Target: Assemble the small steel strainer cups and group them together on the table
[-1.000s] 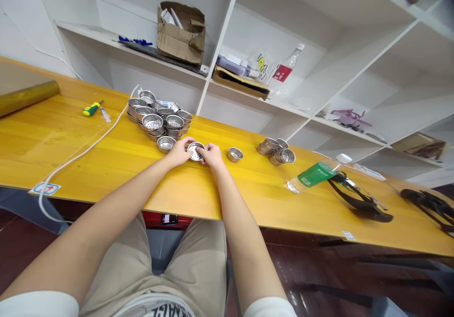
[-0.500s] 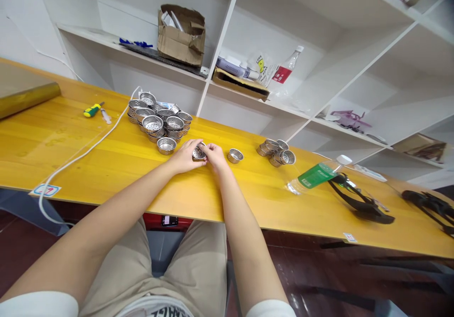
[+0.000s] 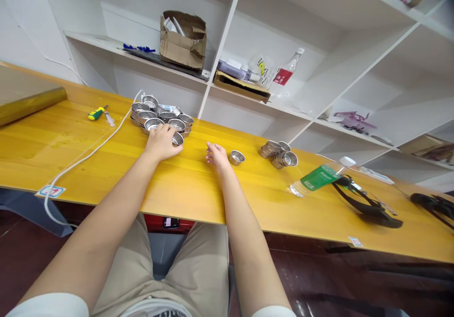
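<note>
My left hand (image 3: 161, 143) is bent over the front of a cluster of small perforated metal cups (image 3: 144, 117). Its fingers are closed around the rim of one metal cup (image 3: 178, 139), whose right side shows past the fingers; the palm hides the rest. My right hand (image 3: 217, 157) hovers above the table, fingers loosely curled and slightly apart, holding nothing. Just right of it, a single metal cup (image 3: 236, 157) stands upright. A smaller group of stacked metal cups (image 3: 272, 148) stands farther right, one of them tilted toward me.
A white cable (image 3: 95, 145) runs across the table (image 3: 191, 191) left of the cluster, near a green-yellow screwdriver (image 3: 97, 113). To the right lie a bottle with a green label (image 3: 319, 177) and a black headset-like object (image 3: 369, 208). White shelving (image 3: 244, 113) rises behind.
Both hands held one cup between them before. My left hand has moved left to the cluster, while my right hand let go and stayed near the single cup.
</note>
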The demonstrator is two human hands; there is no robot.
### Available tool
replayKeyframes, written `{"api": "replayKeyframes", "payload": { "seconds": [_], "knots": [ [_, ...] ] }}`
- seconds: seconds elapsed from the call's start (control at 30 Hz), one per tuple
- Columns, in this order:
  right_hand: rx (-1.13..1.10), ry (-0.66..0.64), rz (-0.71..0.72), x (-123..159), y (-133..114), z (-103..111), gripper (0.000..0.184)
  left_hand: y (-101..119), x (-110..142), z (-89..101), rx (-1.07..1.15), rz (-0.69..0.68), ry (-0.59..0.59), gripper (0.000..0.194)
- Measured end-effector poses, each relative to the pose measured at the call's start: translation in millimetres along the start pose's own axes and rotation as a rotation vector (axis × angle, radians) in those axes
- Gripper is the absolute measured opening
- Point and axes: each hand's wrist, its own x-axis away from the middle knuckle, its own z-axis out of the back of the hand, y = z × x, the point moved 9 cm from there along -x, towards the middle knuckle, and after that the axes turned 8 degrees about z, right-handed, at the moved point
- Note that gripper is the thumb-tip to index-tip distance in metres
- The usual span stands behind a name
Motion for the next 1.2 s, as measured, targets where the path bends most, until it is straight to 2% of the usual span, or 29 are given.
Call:
{"api": "replayKeyframes", "payload": {
  "seconds": [0.17, 0.33, 0.57, 0.73, 0.8, 0.9, 0.93, 1.0, 1.03, 1.13, 1.2],
  "knots": [
    [0.013, 0.008, 0.001, -1.1, -0.2, 0.8, 0.043, -3.2, -1.2, 4.9, 0.012, -0.013, 0.002, 0.03],
    [0.009, 0.046, 0.024, -2.9, -2.3, 6.0, 0.041, -2.3, -1.7, 7.0, 0.087, -0.059, 0.039, 0.026],
    [0.06, 0.088, 0.034, -4.2, -2.9, 12.2, 0.041, -4.2, -5.3, -15.5, 0.098, -0.087, -0.11, 0.013],
    [0.189, 0.106, 0.076, -7.2, -6.3, 15.6, 0.035, 2.4, -3.6, -9.7, 0.117, -0.118, -0.08, 0.019],
    [0.39, 0.217, 0.16, -6.4, -17.6, 29.9, 0.028, 5.1, -3.1, 2.2, 0.148, -0.115, 0.009, 0.024],
    [0.836, 0.532, 0.328, 6.2, -45.4, 59.7, 0.015, 9.0, -0.5, 18.6, 0.209, -0.102, 0.157, 0.021],
    [0.969, 0.627, 0.354, 11.5, -51.6, 67.6, 0.017, 11.7, 1.0, 19.6, 0.226, -0.102, 0.176, 0.02],
    [1.154, 0.722, 0.324, 15.8, -53.1, 80.2, 0.029, 21.8, 5.1, 12.3, 0.248, -0.121, 0.149, 0.024],
    [1.2, 0.712, 0.276, 14.2, -48.7, 85.6, 0.034, 29.0, 7.9, 4.9, 0.243, -0.135, 0.112, 0.028],
    [1.217, 0.551, 0.09, 3.2, -25.7, 95.4, 0.038, 55.2, 19.6, -22.9, 0.228, -0.195, -0.027, 0.041],
    [1.214, 0.461, 0.038, -1.0, -16.4, 93.9, 0.032, 72.4, 28.5, -42.5, 0.246, -0.249, -0.144, 0.045]
  ]
}}
